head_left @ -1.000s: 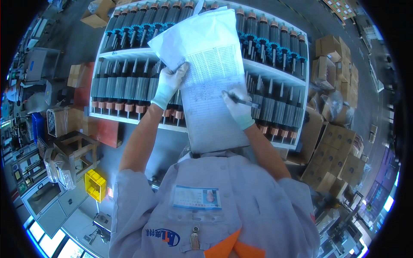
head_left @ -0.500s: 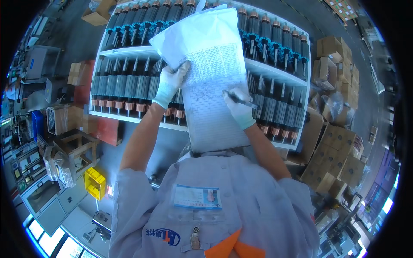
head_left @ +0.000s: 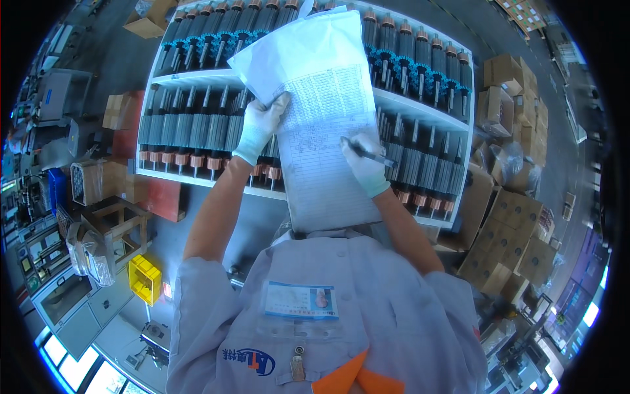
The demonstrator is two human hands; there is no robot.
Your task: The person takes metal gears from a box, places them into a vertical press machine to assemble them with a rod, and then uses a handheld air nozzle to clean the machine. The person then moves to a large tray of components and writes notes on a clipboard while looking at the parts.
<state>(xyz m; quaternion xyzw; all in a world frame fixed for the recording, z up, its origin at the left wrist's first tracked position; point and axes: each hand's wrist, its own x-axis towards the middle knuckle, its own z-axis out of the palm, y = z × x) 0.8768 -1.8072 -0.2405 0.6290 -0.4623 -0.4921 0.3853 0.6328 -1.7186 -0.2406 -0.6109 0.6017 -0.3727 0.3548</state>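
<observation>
In a white glove, my left hand (head_left: 266,121) grips the left edge of a clipboard (head_left: 321,213) bearing printed sheets (head_left: 328,148), its thumb lying on the paper. The top pages (head_left: 305,49) are folded back over the board's far end. My right hand (head_left: 362,157), also gloved, is closed around a dark pen (head_left: 375,157). The pen's tip end points left, over the ruled rows at the middle of the sheet; whether it touches the paper I cannot tell. Behind the board stands a white rack (head_left: 197,79) with rows of motor armatures (head_left: 216,131).
Blue-ringed armatures (head_left: 423,65) fill the far tier of the rack. Cardboard boxes (head_left: 502,230) are piled to the right. On the left are a yellow bin (head_left: 144,279), a wooden frame (head_left: 118,226) and a red board (head_left: 163,199).
</observation>
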